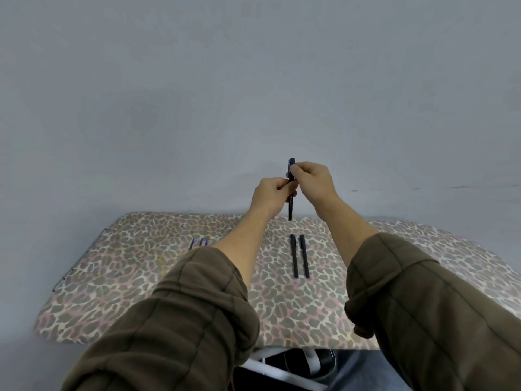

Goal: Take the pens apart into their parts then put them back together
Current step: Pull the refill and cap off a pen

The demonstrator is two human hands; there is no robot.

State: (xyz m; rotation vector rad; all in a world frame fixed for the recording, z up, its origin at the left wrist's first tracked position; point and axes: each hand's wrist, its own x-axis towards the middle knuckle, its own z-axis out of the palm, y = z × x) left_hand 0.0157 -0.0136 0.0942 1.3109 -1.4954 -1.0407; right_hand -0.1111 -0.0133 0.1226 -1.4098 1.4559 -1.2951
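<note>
The person holds a dark pen (290, 206) upright above the far edge of the patterned table (141, 277), the left hand (267, 196) pinching its middle and the right hand (313, 179) pinching the cap end. It looks light, stiff and slick, so firm pinches close to the joint should serve best.

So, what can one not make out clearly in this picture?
1. Head view: the middle of the held pen, covered by the left hand and right hand; any joint there is unseen.
2. Head view: the purple parts on the table, too small, partly behind the left forearm.
</note>
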